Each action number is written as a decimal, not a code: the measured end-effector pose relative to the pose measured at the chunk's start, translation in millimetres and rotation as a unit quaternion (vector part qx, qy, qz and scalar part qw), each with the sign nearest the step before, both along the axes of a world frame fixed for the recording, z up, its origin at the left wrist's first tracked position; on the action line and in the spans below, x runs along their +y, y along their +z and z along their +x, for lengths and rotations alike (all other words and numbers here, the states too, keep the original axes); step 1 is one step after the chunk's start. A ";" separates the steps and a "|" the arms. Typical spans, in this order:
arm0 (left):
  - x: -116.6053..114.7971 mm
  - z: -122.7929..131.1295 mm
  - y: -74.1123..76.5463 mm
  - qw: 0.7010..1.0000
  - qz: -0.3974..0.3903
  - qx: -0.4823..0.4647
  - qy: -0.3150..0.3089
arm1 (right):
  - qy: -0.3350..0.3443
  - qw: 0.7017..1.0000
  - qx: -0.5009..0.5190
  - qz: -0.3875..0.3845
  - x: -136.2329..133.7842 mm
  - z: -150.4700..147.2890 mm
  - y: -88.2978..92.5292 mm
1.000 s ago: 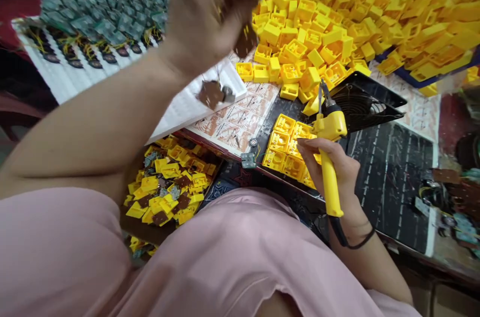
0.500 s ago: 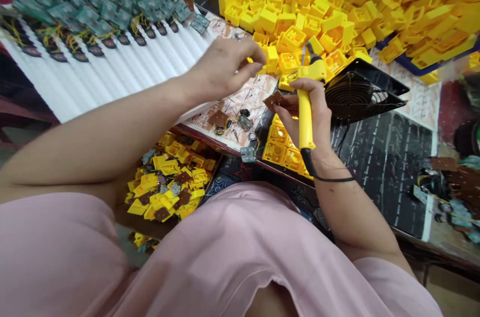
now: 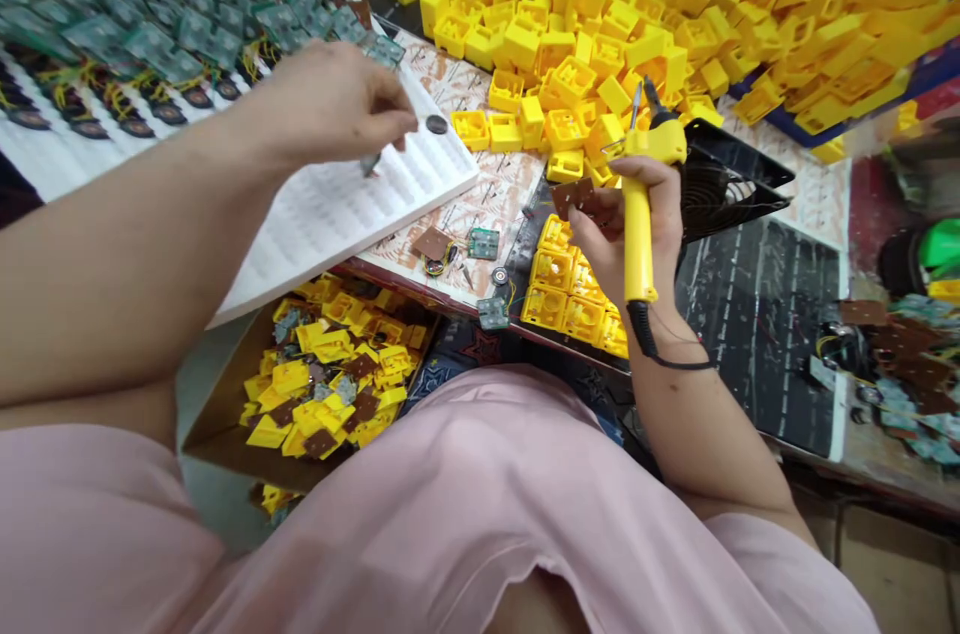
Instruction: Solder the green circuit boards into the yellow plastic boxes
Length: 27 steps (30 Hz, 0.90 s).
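My left hand [image 3: 330,104] hangs over a ribbed white foam board [image 3: 337,214], its fingers pinched around a small grey part [image 3: 369,164]. A dark round disc [image 3: 436,124] lies on the board just beyond my fingertips. My right hand [image 3: 630,224] is wrapped around the handle of a yellow soldering iron [image 3: 637,214]. Between its fingers it also pinches a small brown circuit board [image 3: 581,199]. Just below that hand sit several yellow plastic housings [image 3: 555,274] in a group.
A huge heap of yellow housings [image 3: 600,24] fills the back right. Rows of grey-green modules [image 3: 187,34] stand at the back left. A cardboard box [image 3: 217,439] of mixed parts sits by my lap. A black fan [image 3: 720,184] and black mat [image 3: 757,334] lie right.
My left hand has moved left, away from the yellow heap, and now sits over the white board. My right hand keeps the iron and brown board, shifting slightly right.
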<state>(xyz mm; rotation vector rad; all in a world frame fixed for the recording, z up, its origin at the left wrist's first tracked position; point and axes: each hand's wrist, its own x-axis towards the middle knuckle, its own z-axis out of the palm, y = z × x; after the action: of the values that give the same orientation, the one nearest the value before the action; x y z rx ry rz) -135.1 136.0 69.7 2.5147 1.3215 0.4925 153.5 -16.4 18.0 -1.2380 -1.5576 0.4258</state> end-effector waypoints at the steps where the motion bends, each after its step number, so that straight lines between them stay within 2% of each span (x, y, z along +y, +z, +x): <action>1: -4.0 1.2 0.6 0.999 0.036 0.004 0.007 | 0.002 1.000 0.009 0.000 -0.8 -0.4 -0.4; 3: -21.3 11.0 -4.5 0.997 0.080 0.011 -0.004 | -0.005 1.000 0.016 0.002 -3.5 -2.0 1.2; 5: -47.2 28.7 -14.5 0.997 0.050 0.016 -0.051 | -0.022 0.999 0.014 0.019 -7.7 -4.3 6.0; 7: -74.2 49.8 -25.1 0.990 -0.048 0.006 -0.130 | -0.045 0.998 0.013 0.050 -12.5 -6.8 12.1; 8: -86.0 60.1 -29.7 0.986 -0.082 -0.019 -0.142 | -0.053 0.996 0.018 0.066 -14.9 -8.0 14.9; 9: -96.0 70.0 -33.6 0.981 -0.117 -0.057 -0.146 | -0.054 0.995 0.026 0.080 -17.3 -9.1 16.9; 11: -110.8 87.7 -38.8 0.960 -0.184 -0.178 -0.110 | -0.046 0.993 0.038 0.098 -22.2 -11.0 17.4; 12: -116.0 95.8 -40.2 0.933 -0.235 -0.258 -0.085 | -0.040 0.993 0.040 0.102 -24.7 -11.8 15.6; 13: -120.3 103.5 -40.8 0.889 -0.298 -0.342 -0.059 | -0.037 0.993 0.038 0.105 -27.4 -12.5 12.4; 15: -126.9 117.5 -40.8 0.759 -0.429 -0.489 -0.011 | -0.040 0.992 0.016 0.115 -33.3 -13.2 3.1; 16: -129.1 123.4 -40.6 0.692 -0.480 -0.539 0.010 | -0.043 0.991 -0.001 0.128 -36.5 -13.1 -2.3; 17: -130.6 128.1 -40.5 0.639 -0.513 -0.572 0.028 | -0.044 0.988 -0.023 0.146 -40.0 -12.7 -7.4; 18: -130.9 131.3 -40.3 0.605 -0.531 -0.591 0.042 | -0.042 0.984 -0.050 0.165 -43.8 -11.7 -12.0; 19: -130.1 132.5 -40.0 0.593 -0.537 -0.598 0.053 | -0.037 0.980 -0.078 0.179 -47.7 -10.0 -15.6; 20: -128.0 131.5 -39.3 0.601 -0.534 -0.591 0.060 | -0.025 0.977 -0.104 0.184 -51.8 -7.5 -17.9; 21: -124.8 128.3 -38.1 0.631 -0.527 -0.567 0.057 | -0.010 0.976 -0.124 0.179 -56.0 -4.3 -18.9; 22: -120.7 123.1 -36.3 0.679 -0.512 -0.524 0.041 | 0.001 0.976 -0.137 0.169 -60.1 -0.4 -18.6; 24: -111.4 108.6 -31.1 0.817 -0.434 -0.379 -0.018 | 0.001 0.979 -0.142 0.148 -67.1 8.8 -14.9; 25: -107.1 100.7 -28.4 0.885 -0.361 -0.289 -0.048 | -0.008 0.980 -0.140 0.141 -69.7 13.8 -11.9; 26: -103.5 93.2 -26.2 0.938 -0.274 -0.199 -0.069 | -0.019 0.980 -0.141 0.137 -71.7 18.6 -8.5; 27: -100.8 86.9 -25.0 0.972 -0.188 -0.119 -0.079 | -0.032 0.979 -0.149 0.136 -73.0 23.1 -4.9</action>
<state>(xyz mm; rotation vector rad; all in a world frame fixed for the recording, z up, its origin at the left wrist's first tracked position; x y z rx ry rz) -48.2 35.2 44.7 2.1496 1.0084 0.4442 176.6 -89.4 13.1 -1.1704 -1.7550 -0.0202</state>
